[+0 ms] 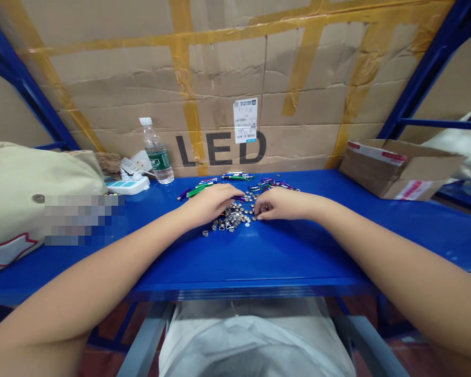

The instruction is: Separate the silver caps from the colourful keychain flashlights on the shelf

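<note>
On the blue tabletop lies a pile of small silvery metal parts [232,215], some round and cap-like, others like little clasps. My left hand [214,202] rests palm down over the pile's left side, its fingers stretched to the right and partly hiding the parts. My right hand [277,203] is at the pile's right edge, thumb and fingers curled together close to the round metal caps [248,206]; whatever is between the fingertips is hidden. Behind the hands lie coloured carabiners [267,183] and several slim coloured metal tubes [198,189].
A water bottle [157,154] and a power strip [129,185] stand at the back left, beside a cream bag [35,183]. An open cardboard box [396,167] sits at right. A large taped carton [227,68] forms the back wall between blue shelf posts.
</note>
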The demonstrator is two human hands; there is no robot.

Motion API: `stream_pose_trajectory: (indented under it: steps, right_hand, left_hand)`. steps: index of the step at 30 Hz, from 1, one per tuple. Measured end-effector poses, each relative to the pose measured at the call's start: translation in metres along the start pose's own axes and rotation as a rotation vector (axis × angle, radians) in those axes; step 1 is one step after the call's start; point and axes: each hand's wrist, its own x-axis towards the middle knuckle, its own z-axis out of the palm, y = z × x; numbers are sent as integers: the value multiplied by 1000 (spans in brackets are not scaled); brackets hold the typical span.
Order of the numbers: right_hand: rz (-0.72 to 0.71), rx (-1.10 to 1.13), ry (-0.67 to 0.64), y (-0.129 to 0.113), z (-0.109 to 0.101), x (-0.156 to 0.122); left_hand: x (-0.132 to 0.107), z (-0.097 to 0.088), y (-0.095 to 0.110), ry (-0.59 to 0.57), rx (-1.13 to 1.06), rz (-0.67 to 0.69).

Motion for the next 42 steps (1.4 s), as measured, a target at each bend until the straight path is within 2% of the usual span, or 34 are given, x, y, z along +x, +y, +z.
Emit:
stream_pose_trajectory:
  steps: [3, 8, 11, 16, 24, 29, 35, 38, 42]
  right_hand:
    - [19, -5, 49, -3, -2, -1]
    - [-25, 109, 426, -13, -9, -1]
    - [-83, 175, 561, -17, -7, 0]
    - [-150, 170, 609, -20, -1, 4]
    - [-206, 149, 644, -20, 4, 5]
    - [-297, 10, 672, -19, 5, 4]
    - [-383, -181, 655, -16, 4, 4]
    - [-396, -226, 660, -16, 5, 4]
    - [-398, -271, 710, -15, 5, 3]
  left_hand:
    - [1, 1, 4, 17, -63, -69]
    - [1, 5, 7, 111, -308, -200]
    - [1, 8, 7, 162, -503, -224]
    - [2, 7, 14, 169, -645, -215]
    - [3, 6, 17, 176, -692, -184]
    - [2, 8, 13, 221, -655, -148]
    - [1, 11, 9, 221, -535, -110]
    - [0, 6, 11, 241, -359, -70]
    - [0, -5, 15, 306, 40, 29]
